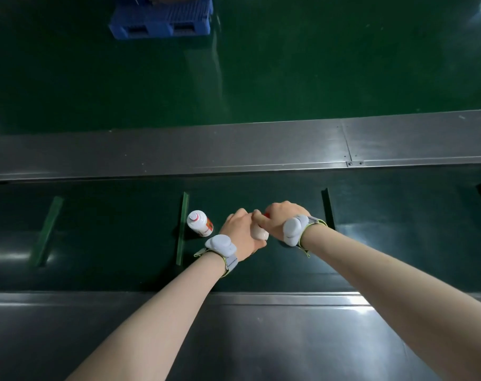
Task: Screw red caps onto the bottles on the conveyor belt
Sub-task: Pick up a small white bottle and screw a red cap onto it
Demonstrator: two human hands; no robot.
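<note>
A white bottle (260, 232) stands on the dark green conveyor belt (371, 243), and my left hand (240, 234) is wrapped around its body. My right hand (281, 220) is closed over the bottle's top, where a sliver of a red cap (266, 215) shows between the fingers. Most of this bottle and cap is hidden by both hands. A second white bottle (198, 223) with a red and white label stands just to the left, beside a green cleat (182, 229). Its top looks white, with no red cap on it.
Steel side rails run along the belt at the far side (233, 149) and the near side (261, 339). More green cleats (47, 232) cross the belt at intervals. A blue plastic pallet (162, 20) sits on the green floor beyond. Grey sensor bands are strapped to both wrists.
</note>
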